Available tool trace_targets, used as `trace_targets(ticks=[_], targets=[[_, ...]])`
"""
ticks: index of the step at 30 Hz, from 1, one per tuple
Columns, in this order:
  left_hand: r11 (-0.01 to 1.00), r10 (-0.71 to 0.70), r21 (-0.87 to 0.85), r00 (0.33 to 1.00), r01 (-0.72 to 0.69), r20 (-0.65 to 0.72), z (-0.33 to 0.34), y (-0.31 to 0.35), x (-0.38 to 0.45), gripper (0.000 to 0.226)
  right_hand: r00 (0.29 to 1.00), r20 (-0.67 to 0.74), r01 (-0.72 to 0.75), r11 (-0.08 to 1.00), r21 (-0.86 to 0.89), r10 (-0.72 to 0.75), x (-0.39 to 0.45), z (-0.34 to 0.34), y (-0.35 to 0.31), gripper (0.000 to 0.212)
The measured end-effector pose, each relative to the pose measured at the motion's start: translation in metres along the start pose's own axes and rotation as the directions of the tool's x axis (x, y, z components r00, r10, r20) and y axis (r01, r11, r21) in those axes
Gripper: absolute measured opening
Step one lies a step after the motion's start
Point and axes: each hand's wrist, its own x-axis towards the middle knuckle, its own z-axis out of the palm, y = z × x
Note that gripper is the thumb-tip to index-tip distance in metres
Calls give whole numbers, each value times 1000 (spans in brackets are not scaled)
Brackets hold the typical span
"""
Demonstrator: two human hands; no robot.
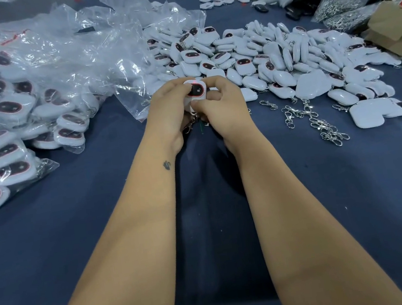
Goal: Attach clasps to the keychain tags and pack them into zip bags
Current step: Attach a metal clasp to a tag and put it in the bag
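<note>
Gripping one white keychain tag [195, 90] between curled fingers, the left hand [167, 110] and right hand [222, 106] meet above the blue table [101, 215], a metal clasp [190, 125] dangling beneath; loose tags [272, 62] heap beyond, packed zip bags [1, 121] lie left.

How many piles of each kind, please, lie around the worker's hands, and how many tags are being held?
Pile of bagged keychain tags: 1
Pile of empty clear bags: 1
Heap of loose keychain tags: 1
Cluster of loose clasps: 1
Held keychain tag: 1
Total: 5
</note>
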Motion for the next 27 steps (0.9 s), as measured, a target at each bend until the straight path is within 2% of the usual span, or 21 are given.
trace_targets(ticks=[3, 8, 10, 19, 22, 27], targets=[[1000, 15, -17, 1000, -14, 19, -1, -1, 2, 20, 1000, 11, 2, 1000, 18, -2, -1, 1, 1, 28], [990, 68, 122, 997, -65, -24, 4, -10, 3, 22, 999, -29, -26, 996, 88, 29, 3, 1, 0, 15], [993, 68, 94, 997, -65, -22, 4, -9, 2, 24, 999, -34, -29, 994, 101, 33, 4, 0, 0, 14], [999, 29, 16, 999, -29, 18, 4, -4, -1, 43, 998, -53, -16, 998, 61, 20, 5, 0, 1, 9], [1000, 24, -19, 1000, -24, -15, 4, -5, -2, 38, 998, -59, -7, 1000, 19, 8, 4, 1, 1, 12], [999, 5, 52, 1000, -6, 11, 2, -3, -1, 35, 997, -72, 13, 999, -37, -15, 0, 2, -1, 18]])
